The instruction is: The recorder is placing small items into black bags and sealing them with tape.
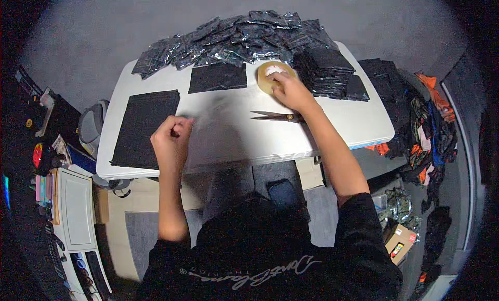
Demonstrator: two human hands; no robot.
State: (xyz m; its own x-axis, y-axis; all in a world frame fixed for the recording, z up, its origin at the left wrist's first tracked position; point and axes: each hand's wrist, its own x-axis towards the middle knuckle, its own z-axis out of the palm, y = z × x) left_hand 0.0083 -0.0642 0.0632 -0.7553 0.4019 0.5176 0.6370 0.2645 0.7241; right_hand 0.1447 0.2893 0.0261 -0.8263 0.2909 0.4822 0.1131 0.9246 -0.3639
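Note:
My left hand [172, 135] is raised at the right edge of a stack of folded black fabric [142, 125], its fingertips pinched together; whether a thin piece is between them cannot be told. Over a roll of clear tape [265, 83] lying on the white table [234, 145], my right hand [286, 88] has its fingers bent at the core. Below that hand lies a pair of scissors [278, 116], blades pointing left, handles partly hidden by the forearm. Between the fabric stack and the tape is a smaller black folded piece [218, 77].
Glossy black plastic packets [241, 38] are heaped along the table's far edge. A pile of black folded items [327, 71] stands right of the tape. Beyond the right edge lie mixed clothes [425, 133] and a cardboard box [400, 242]. A white cabinet [78, 211] is at lower left.

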